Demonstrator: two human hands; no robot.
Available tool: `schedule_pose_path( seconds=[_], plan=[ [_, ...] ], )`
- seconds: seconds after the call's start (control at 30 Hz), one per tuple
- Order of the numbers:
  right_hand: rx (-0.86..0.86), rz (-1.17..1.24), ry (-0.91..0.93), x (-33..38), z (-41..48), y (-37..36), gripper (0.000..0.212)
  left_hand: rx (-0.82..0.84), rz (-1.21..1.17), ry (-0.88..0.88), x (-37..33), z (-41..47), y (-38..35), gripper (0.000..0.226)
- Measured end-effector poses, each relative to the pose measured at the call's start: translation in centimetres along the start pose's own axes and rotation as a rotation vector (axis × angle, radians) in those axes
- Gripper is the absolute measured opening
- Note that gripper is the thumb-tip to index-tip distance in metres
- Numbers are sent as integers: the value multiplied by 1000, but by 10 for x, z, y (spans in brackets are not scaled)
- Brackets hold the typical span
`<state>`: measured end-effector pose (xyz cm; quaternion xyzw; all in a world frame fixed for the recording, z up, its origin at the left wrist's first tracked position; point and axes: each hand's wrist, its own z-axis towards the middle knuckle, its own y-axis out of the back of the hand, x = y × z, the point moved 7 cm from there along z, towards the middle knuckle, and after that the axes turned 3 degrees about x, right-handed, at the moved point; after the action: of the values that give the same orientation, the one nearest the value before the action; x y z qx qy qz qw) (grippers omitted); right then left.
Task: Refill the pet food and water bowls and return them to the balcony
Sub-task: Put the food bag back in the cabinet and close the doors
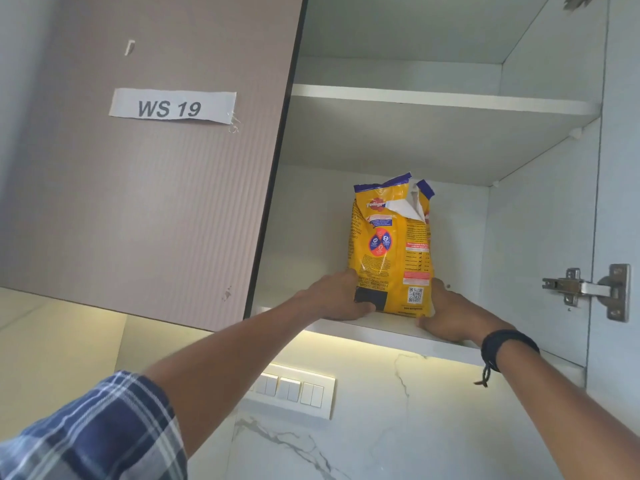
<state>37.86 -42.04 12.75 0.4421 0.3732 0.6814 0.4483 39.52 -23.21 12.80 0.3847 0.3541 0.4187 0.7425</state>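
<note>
A yellow pet food bag (391,244) with a torn-open top stands upright on the bottom shelf (346,325) of an open wall cabinet. My left hand (337,297) grips the bag's lower left side, fingers wrapped round its front. My right hand (450,315) presses against the lower right side, a dark band on its wrist. Both arms reach up to the shelf. No bowls are in view.
The cabinet's upper shelf (443,100) is bare. The open door (613,202) with its metal hinge (588,289) stands at the right. A closed door labelled WS 19 (171,107) is at the left. A switch panel (294,393) sits on the marble wall below.
</note>
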Motion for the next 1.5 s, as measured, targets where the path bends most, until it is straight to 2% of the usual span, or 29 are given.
schedule_pose_path(
  seconds=[0.17, 0.27, 0.37, 0.53, 0.73, 1.0, 1.27, 1.5],
  plan=[
    [-106, 111, 0, 2, -29, -1, 58, -43, 86, 15, -6, -31, 17, 51],
    [-205, 65, -2, 6, -51, 2, 56, -72, 71, -2, -18, -57, 33, 47],
    [-234, -2, 19, 14, -74, 1, 52, -111, 72, 27, -24, -76, 47, 46],
    [-273, 74, 48, 21, -104, 0, 58, -151, 14, 88, -31, -106, 64, 47],
    [-370, 217, 27, 31, -155, 34, 67, -207, -21, -4, -74, -153, 103, 51],
    [-597, 198, -22, 40, -252, 111, 71, -407, -123, -171, -159, -202, 169, 51],
    [-640, -111, -111, 15, -363, 156, 75, -420, -274, -300, -257, -251, 208, 58],
    [-672, -479, -17, 19, -415, 179, 67, -379, -355, -399, -343, -289, 229, 69]
  ],
)
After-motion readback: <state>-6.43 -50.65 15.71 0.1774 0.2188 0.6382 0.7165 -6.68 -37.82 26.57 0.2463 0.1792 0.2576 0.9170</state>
